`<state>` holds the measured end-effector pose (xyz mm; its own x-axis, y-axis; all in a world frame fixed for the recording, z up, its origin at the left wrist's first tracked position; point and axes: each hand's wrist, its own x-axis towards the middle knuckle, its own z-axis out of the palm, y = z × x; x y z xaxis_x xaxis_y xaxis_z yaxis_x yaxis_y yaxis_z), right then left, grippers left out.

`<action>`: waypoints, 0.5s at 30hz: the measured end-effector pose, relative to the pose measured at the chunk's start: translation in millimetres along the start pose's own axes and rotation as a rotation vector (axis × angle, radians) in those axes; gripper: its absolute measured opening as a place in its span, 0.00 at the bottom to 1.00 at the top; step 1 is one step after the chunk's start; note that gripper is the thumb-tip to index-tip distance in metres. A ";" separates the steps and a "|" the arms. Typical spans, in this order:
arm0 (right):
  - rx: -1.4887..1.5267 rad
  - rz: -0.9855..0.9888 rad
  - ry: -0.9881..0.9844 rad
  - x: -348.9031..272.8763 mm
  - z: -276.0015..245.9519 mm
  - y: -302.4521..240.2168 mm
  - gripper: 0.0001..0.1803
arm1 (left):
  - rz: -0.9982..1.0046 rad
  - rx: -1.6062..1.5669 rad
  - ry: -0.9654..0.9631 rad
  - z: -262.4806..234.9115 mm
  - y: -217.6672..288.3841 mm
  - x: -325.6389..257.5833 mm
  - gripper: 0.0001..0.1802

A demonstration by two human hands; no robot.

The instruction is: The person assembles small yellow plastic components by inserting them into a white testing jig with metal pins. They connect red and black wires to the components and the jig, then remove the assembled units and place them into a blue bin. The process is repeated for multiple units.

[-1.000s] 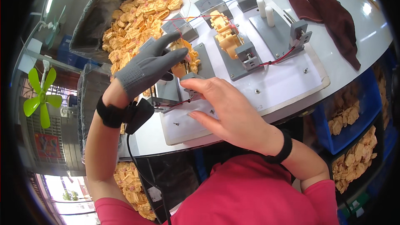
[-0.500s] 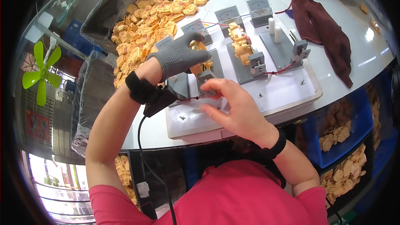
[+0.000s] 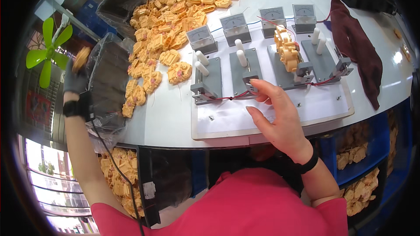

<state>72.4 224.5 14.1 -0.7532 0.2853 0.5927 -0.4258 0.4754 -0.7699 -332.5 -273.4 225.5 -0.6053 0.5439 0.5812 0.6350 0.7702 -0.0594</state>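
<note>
My left hand (image 3: 75,78), in a grey glove, is at the far left beside the plastic-lined bin. It grips a yellow plastic gearbox (image 3: 81,58), blurred by motion. My right hand (image 3: 280,120) is bare, with thumb and forefinger apart. Its forefinger is at the small grey clamp block (image 3: 251,83) of the second test fixture (image 3: 245,63), whose two white pegs stand bare. Another yellow gearbox (image 3: 286,50) sits on the third fixture (image 3: 280,70). Fixtures with white pegs stand on both sides, joined by red and black wires.
Behind the fixtures stand several analog meters (image 3: 235,24). Loose yellow gearboxes (image 3: 166,35) are heaped on the table at the left, by the lined bin (image 3: 109,78). A dark maroon cloth (image 3: 356,48) lies at the right. Below are a blue crate (image 3: 376,148) and a green fan (image 3: 49,52) stands left.
My left hand has lifted the gearbox off the second fixture and swung it far left to the bin. My right hand stays near the clamp block; the view has shifted.
</note>
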 end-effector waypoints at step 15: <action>-0.129 0.065 -0.005 -2.8 -20.1 -9.8 0.28 | -0.652 -1.353 0.277 13.0 -66.1 -100.6 0.26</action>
<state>88.7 235.8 24.7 -0.7797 0.3148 0.5413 -0.3085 0.5591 -0.7695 -319.8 -374.7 160.4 -0.9360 0.0453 0.3491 0.3424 -0.1131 0.9327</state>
